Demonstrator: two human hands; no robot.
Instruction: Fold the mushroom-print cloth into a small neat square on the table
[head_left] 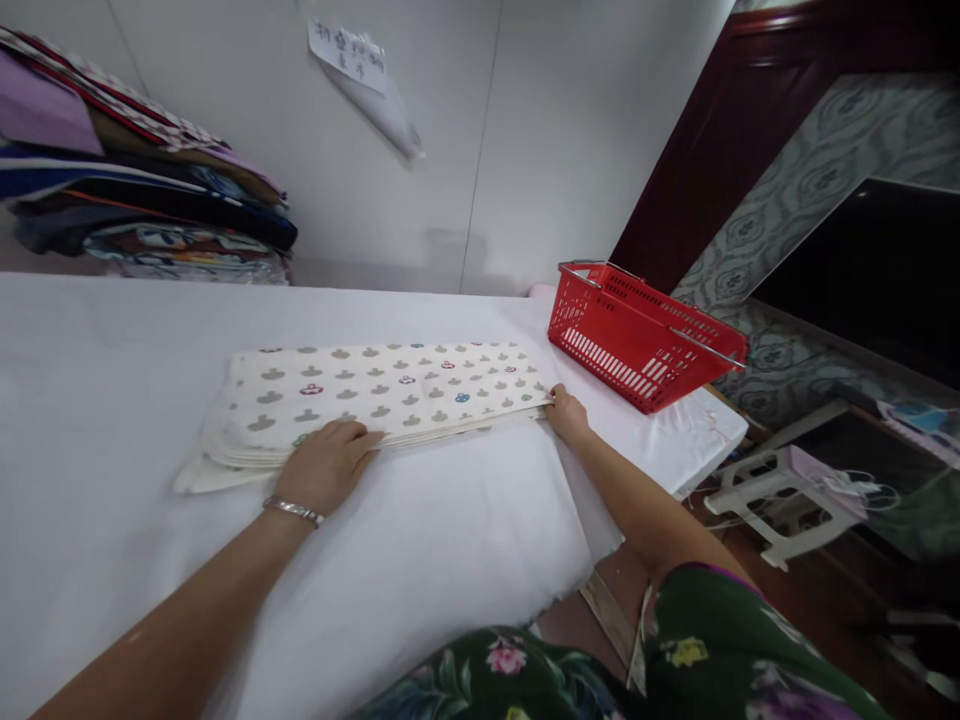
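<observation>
A cream cloth [420, 390], printed with grey, red and blue mushroom-like shapes, lies folded in several layers as a long strip on the white-covered table. My left hand [326, 465], with a silver bracelet at the wrist, is closed over the near edge of the cloth, left of its middle. At the right end, my right hand [568, 413] pinches the near corner. The undersides of both hands are hidden. Toward the left end, the lower layers stick out past the top one and fan slightly apart.
A red plastic basket [622, 335] with metal handles stands on the table's right end. Folded fabrics [150, 190] are stacked at the back left. Behind the table is a pale wall with a paper note [349, 55]. A white stool [795, 500] stands on the floor at right.
</observation>
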